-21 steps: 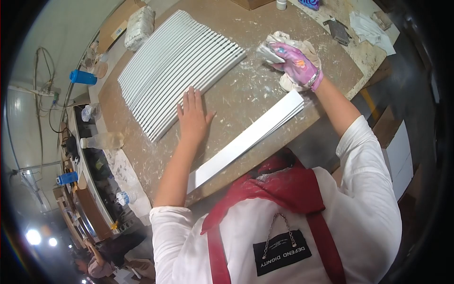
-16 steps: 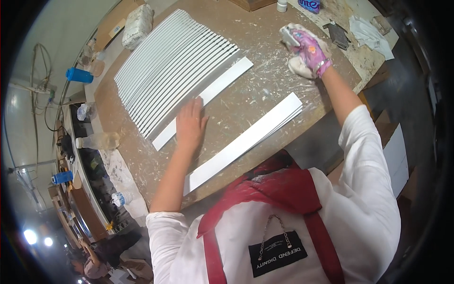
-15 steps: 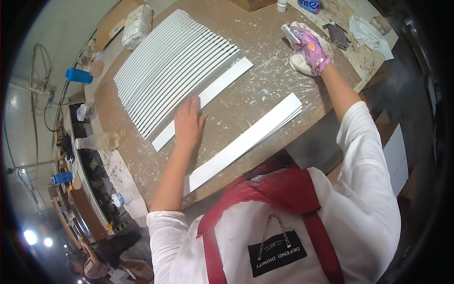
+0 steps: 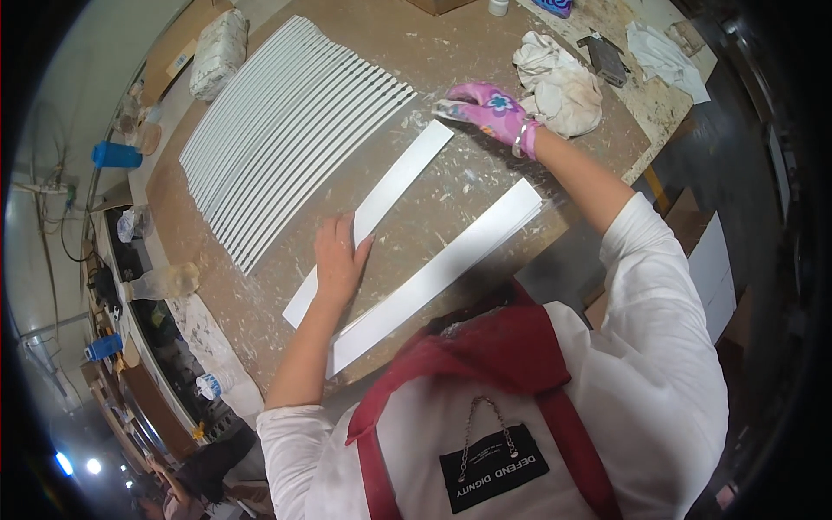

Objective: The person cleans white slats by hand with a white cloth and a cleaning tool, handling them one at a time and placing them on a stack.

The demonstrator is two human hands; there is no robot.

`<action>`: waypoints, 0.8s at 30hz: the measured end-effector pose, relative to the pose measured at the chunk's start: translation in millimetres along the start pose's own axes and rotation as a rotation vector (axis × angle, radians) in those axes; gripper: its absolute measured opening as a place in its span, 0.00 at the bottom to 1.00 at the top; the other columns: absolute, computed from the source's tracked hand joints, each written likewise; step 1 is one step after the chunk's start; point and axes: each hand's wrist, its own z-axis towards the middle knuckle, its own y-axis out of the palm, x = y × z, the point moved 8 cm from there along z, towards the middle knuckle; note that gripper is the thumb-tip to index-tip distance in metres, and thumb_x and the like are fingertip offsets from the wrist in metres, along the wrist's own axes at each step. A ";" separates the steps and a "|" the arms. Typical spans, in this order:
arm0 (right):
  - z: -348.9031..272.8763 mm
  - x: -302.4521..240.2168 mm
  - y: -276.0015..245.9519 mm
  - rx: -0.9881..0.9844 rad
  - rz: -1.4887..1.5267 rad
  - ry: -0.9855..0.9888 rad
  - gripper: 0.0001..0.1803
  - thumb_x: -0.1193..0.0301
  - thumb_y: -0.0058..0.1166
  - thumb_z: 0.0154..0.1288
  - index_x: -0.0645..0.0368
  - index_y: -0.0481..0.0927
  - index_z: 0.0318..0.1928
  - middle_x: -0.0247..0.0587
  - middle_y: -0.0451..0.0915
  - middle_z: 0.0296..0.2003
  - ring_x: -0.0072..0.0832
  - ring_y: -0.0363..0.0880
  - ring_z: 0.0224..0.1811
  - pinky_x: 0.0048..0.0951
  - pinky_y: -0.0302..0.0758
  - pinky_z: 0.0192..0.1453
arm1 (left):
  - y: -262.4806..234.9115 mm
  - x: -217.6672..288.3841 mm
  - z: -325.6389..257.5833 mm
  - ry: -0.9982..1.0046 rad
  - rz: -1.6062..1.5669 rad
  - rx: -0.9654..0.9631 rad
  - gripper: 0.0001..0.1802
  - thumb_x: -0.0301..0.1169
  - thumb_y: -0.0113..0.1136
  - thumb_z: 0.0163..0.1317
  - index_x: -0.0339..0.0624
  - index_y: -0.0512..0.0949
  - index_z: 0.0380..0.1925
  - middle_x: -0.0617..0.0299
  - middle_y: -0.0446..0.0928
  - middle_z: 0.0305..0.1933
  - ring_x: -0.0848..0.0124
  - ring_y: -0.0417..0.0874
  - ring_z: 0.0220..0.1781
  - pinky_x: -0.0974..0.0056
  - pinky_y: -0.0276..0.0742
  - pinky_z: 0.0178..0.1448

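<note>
While the blue plastic cup (image 4: 115,155) and the wrapped white bundle (image 4: 217,52) sit off the work area at the upper left of the frame, the risk lies further in, on the dusty brown workbench (image 4: 485,61). A fan of white strips (image 4: 286,130) lies spread in overlapping rows across the upper left of the bench, and any sideways nudge could push those rows out of order. Just right of it, toward the centre, a single white strip (image 4: 373,217) lies diagonally on the bench; the bare left hand (image 4: 340,260) rests on its lower part, fingers flat and spread, pressing rather than clasping. If that pressure is uneven the strip could skid on the crumbs of dried filler or bow upward. A second stack of white strips (image 4: 442,269) lies near the bench's lower edge, and its lower end seems to overhang, so a brush of the forearm might tip it off. At the upper right, the right hand (image 4: 485,108), in a pink patterned glove, hovers at the single strip's far end, fingers curled; whether it pinches anything I cannot tell. Behind it lies a crumpled white rag (image 4: 559,82), which could snag.
</note>
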 end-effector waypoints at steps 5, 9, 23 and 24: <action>-12.4 -35.1 0.3 -0.181 -0.205 0.054 0.20 0.60 0.53 0.62 0.57 0.77 0.50 0.45 0.79 0.45 0.34 0.77 0.45 0.31 0.73 0.49 | -2.5 1.7 -0.5 0.028 0.018 0.030 0.25 0.33 0.63 0.54 0.35 0.70 0.51 0.47 0.71 0.48 0.49 0.71 0.50 0.52 0.66 0.54; -42.7 -27.0 -31.0 -0.395 -0.026 0.047 0.21 0.56 0.52 0.63 0.56 0.79 0.49 0.39 0.79 0.43 0.27 0.76 0.40 0.27 0.73 0.42 | -7.4 3.5 -0.9 0.059 -0.001 0.069 0.25 0.33 0.63 0.54 0.35 0.70 0.51 0.47 0.71 0.48 0.49 0.71 0.49 0.52 0.66 0.54; -99.6 -271.3 98.5 -0.397 -0.177 -0.916 0.21 0.57 0.47 0.65 0.57 0.75 0.52 0.48 0.75 0.46 0.42 0.73 0.52 0.37 0.71 0.58 | -20.7 98.8 -79.8 0.039 -0.082 -0.118 0.28 0.41 0.61 0.56 0.38 0.71 0.53 0.51 0.70 0.57 0.54 0.68 0.59 0.53 0.64 0.62; -105.1 -287.4 131.4 -0.481 -0.051 -0.923 0.20 0.58 0.47 0.65 0.55 0.75 0.52 0.47 0.75 0.46 0.42 0.73 0.52 0.36 0.71 0.58 | -14.3 96.9 -84.3 0.023 -0.077 -0.110 0.28 0.41 0.61 0.56 0.38 0.71 0.53 0.51 0.70 0.57 0.54 0.68 0.59 0.53 0.64 0.62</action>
